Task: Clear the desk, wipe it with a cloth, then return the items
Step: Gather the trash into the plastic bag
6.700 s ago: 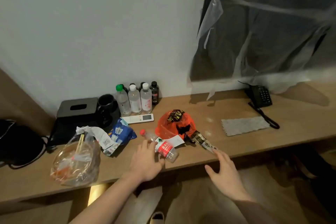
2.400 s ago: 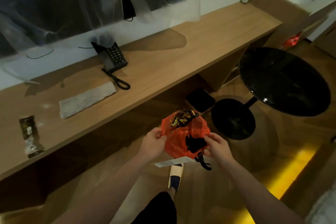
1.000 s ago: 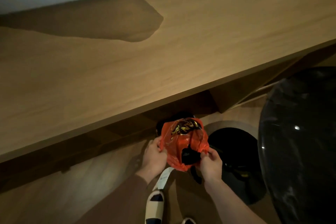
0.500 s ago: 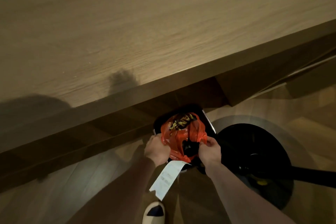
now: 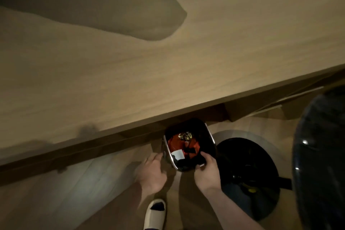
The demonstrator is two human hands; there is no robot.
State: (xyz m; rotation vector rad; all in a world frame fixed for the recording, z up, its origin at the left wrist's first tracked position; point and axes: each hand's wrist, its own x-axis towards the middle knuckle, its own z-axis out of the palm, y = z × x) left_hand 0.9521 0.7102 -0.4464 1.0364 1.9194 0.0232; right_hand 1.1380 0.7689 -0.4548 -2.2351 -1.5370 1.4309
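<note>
**Red bag in the bin under the desk**

Your left hand (image 5: 152, 172) hovers open, fingers spread, beside the bin's (image 5: 210, 137) left wall. Your right hand (image 5: 206, 171) grips its near rim. The crumpled orange-red plastic bag (image 5: 177, 144) lies inside the glossy, rounded black bin, below the wooden desk's (image 5: 168, 65) front edge.

Crumpled orange bag (image 5: 180, 144) inside black bin (image 5: 210, 141)
</note>
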